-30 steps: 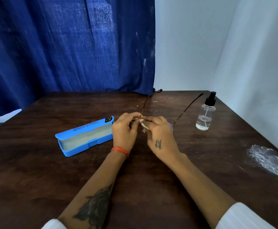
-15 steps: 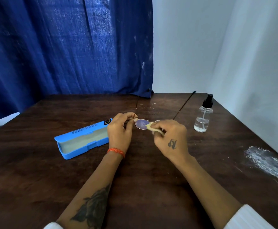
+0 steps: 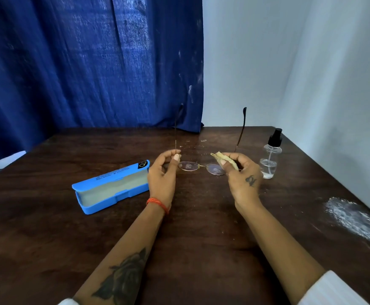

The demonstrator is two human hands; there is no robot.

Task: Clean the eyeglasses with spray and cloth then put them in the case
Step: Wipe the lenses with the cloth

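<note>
Thin gold-rimmed eyeglasses (image 3: 198, 167) hang between my two hands above the dark table, lenses facing me and both arms pointing up and away. My left hand (image 3: 163, 175) pinches the left hinge end of the frame. My right hand (image 3: 240, 175) holds a crumpled beige cloth (image 3: 224, 159) against the right lens and grips that end of the frame. An open blue case (image 3: 111, 187) with a pale lining lies left of my left hand. The clear spray bottle (image 3: 271, 156) with a black pump stands upright just right of my right hand.
The dark wooden table (image 3: 190, 238) meets a blue curtain (image 3: 91, 62) at the back and a white wall on the right. A white powdery smear (image 3: 353, 216) marks the table near its right edge.
My hands have moved apart, exposing both lenses. The cloth went from the left lens across to the right lens. The eyeglasses' arms now point more steeply upward.
</note>
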